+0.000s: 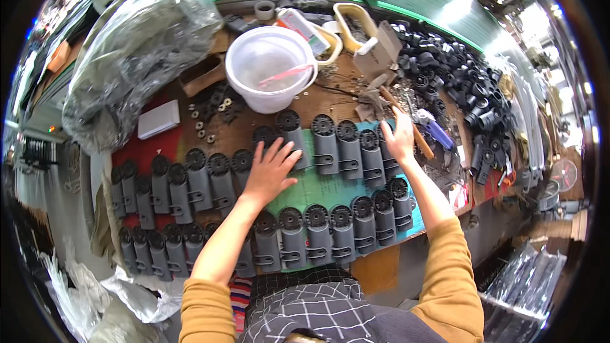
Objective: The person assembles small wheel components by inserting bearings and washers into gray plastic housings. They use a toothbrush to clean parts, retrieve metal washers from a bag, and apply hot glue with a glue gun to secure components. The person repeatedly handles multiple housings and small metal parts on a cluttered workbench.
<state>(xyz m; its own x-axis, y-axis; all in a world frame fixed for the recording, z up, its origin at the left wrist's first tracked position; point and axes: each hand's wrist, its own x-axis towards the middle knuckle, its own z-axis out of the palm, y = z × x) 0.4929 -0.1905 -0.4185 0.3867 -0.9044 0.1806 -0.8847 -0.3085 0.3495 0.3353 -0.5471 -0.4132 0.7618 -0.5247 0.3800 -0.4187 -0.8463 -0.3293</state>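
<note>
Head view, the only one. Both bare hands at the upper of two rows of grey housings with round black ends, across the middle of the frame.

Left hand (269, 170): centre of frame, fingers spread wide, fingertips over a partly hidden housing (263, 133); cannot tell whether they press or grip. Right hand (401, 141): right of centre, at the row's end housing (389, 166), fingers bent around its top; the hand covers the contact, so cannot tell whether it is held.

Step in hand, my judgement: handling or squaring up the upper row. Next move seems to call for a light fingertip hold on one piece, neighbours undisturbed, as they stand close.

Pointing: round black ends toward the top of the frame, slotted ends toward the bottom. Long axes run nearly up-down, tops leaning slightly left. Lower row (319, 235) set the same way, below centre, with a bare strip of green sheet (337, 188) between.
</note>
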